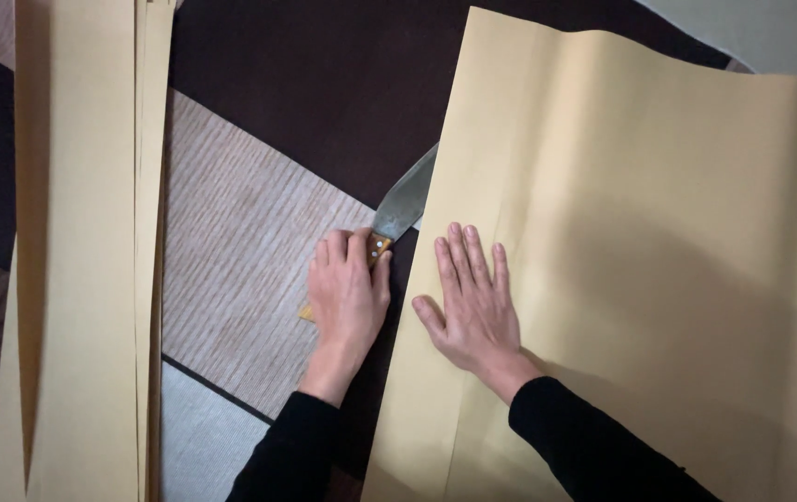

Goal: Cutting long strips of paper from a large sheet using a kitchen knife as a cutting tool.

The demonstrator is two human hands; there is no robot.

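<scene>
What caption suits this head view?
Left hand grips a knife slid under a tan sheet; right hand presses it flat.

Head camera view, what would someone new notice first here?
Probably the knife, blade slipped under the edge of the big tan paper sheet at centre, its wooden handle in the left hand. The right hand lies flat on that sheet. A stack of long tan strips runs down the left side over the patterned rug.
</scene>
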